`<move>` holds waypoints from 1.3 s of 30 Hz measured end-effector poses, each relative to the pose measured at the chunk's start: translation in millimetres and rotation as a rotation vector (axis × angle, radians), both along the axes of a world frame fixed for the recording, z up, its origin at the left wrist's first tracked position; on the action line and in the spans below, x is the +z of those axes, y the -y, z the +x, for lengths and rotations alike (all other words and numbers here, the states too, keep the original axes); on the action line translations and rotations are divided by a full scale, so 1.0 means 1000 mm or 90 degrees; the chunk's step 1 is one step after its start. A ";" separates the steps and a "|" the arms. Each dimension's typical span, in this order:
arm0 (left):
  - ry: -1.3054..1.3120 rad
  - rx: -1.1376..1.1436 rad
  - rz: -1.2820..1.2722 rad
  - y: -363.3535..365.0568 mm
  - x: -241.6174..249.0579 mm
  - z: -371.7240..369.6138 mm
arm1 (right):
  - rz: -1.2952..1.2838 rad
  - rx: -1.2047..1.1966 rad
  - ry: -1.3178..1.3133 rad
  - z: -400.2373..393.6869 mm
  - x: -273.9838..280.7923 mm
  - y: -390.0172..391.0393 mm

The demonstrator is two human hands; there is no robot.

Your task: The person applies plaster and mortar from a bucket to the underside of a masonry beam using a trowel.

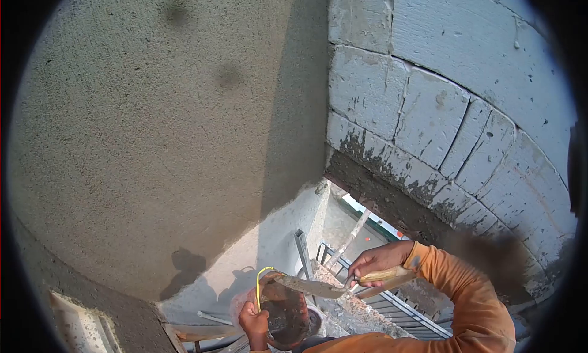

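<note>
My right hand (378, 264) is closed round the wooden handle of a trowel (315, 287). The trowel's blade is coated in grey mortar and its tip overlaps the bucket's rim in this view. My left hand (253, 321) is closed on the near-left side of a reddish bucket (300, 316), next to its yellow handle (258, 288). Wet grey mortar (278, 310) coats the inside of the bucket, which is tilted with its mouth toward me.
Fresh mortar covers the large wall (165, 120) on the left, down to a bare pale strip (245, 249). At right stands a wall of light blocks (429, 102) with a mortar-smeared lower edge. Metal railings (398, 310), a metal post (302, 252) and a plank (202, 333) are below.
</note>
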State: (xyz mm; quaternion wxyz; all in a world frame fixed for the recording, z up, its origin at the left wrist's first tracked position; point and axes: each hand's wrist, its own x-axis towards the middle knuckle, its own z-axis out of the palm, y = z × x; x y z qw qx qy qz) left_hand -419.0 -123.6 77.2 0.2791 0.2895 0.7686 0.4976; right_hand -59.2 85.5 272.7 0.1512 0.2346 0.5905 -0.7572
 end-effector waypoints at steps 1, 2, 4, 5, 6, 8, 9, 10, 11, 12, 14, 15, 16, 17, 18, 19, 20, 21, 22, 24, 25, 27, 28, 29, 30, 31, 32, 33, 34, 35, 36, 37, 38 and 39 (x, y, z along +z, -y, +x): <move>-0.025 0.039 -0.069 0.001 -0.004 -0.001 | -0.057 -0.039 -0.005 0.000 -0.001 -0.016; -0.024 0.034 -0.066 0.002 -0.011 -0.001 | -0.069 -0.094 -0.011 0.003 -0.004 -0.038; 0.023 0.062 -0.035 0.004 -0.020 -0.006 | 0.231 -0.258 0.099 0.005 0.025 -0.096; -0.058 0.040 -0.076 0.006 -0.010 -0.006 | 0.316 -0.400 0.147 0.003 0.062 -0.116; -0.075 0.033 -0.095 0.011 -0.016 -0.010 | 0.477 -0.491 0.145 0.000 0.113 -0.116; 0.073 0.007 0.061 0.009 -0.037 -0.009 | 0.705 -0.495 0.115 -0.008 0.215 -0.071; 0.167 -0.018 0.138 0.008 -0.034 -0.005 | 0.756 -0.519 0.096 -0.010 0.246 -0.041; 0.167 -0.025 0.136 0.002 -0.026 0.002 | 0.812 -0.543 0.077 -0.010 0.259 -0.021; 0.182 -0.028 0.134 -0.003 -0.015 0.011 | 0.812 -0.546 0.081 -0.007 0.255 -0.011; 0.196 -0.030 0.130 -0.003 -0.010 0.016 | 0.801 -0.553 0.087 -0.003 0.247 0.001; 0.153 -0.031 0.082 -0.002 -0.021 0.020 | 0.724 -0.545 0.101 0.008 0.215 0.014; 0.115 -0.017 0.046 -0.004 -0.016 0.026 | 0.660 -0.531 0.109 0.016 0.178 0.006; 0.076 -0.003 0.016 -0.008 -0.012 0.033 | 0.662 -0.488 0.124 0.024 0.136 -0.004; 0.069 -0.003 0.010 -0.009 -0.009 0.036 | 0.623 -0.509 0.148 0.025 0.092 -0.008; 0.067 -0.005 0.014 -0.012 -0.010 0.039 | 0.597 -0.507 0.194 0.029 0.043 -0.017; 0.087 -0.006 0.016 -0.013 -0.010 0.040 | 0.665 -0.501 0.193 0.035 -0.018 -0.030; 0.105 -0.009 0.013 -0.010 -0.011 0.039 | 0.727 -0.497 0.195 0.037 -0.072 -0.037; 0.101 -0.010 0.015 -0.013 -0.011 0.041 | 0.742 -0.511 0.234 0.032 -0.107 -0.042; 0.098 -0.021 0.011 -0.012 -0.011 0.040 | 0.752 -0.525 0.275 0.027 -0.135 -0.044; 0.092 -0.035 0.002 -0.011 -0.015 0.041 | 0.709 -0.524 0.275 0.020 -0.170 -0.052; 0.036 -0.037 -0.016 -0.009 -0.017 0.041 | 0.720 -0.519 0.271 0.014 -0.179 -0.058; -0.024 -0.046 -0.037 -0.004 -0.026 0.037 | 0.690 -0.557 0.242 0.003 -0.190 -0.068; -0.027 -0.043 -0.032 -0.002 -0.031 0.036 | 0.667 -0.593 0.215 -0.002 -0.190 -0.076; -0.028 -0.043 -0.028 -0.001 -0.037 0.036 | 0.639 -0.612 0.193 -0.007 -0.189 -0.085; -0.030 -0.055 -0.030 0.001 -0.033 0.039 | 0.611 -0.630 0.171 -0.011 -0.191 -0.094; -0.045 -0.048 -0.030 0.006 -0.024 0.041 | 0.657 -0.648 0.130 -0.014 -0.190 -0.100; -0.060 -0.040 -0.028 0.007 -0.019 0.042 | 0.648 -0.672 0.092 -0.015 -0.188 -0.104; -0.064 -0.048 -0.028 0.009 -0.024 0.040 | 0.673 -0.698 0.069 -0.015 -0.188 -0.105; -0.069 -0.044 -0.034 0.014 -0.032 0.036 | 0.699 -0.722 0.045 -0.012 -0.189 -0.105; -0.073 -0.038 -0.040 0.017 -0.040 0.034 | 0.698 -0.728 0.048 -0.006 -0.189 -0.103; -0.074 -0.044 -0.041 0.017 -0.041 0.034 | 0.678 -0.746 0.046 0.002 -0.188 -0.098; -0.061 -0.036 -0.068 0.017 -0.041 0.034 | 0.657 -0.764 0.046 0.011 -0.187 -0.093; -0.049 -0.030 -0.094 0.016 -0.041 0.036 | 0.657 -0.771 0.050 0.020 -0.187 -0.085; -0.051 -0.040 -0.095 0.015 -0.043 0.038 | 0.651 -0.768 0.046 0.032 -0.187 -0.073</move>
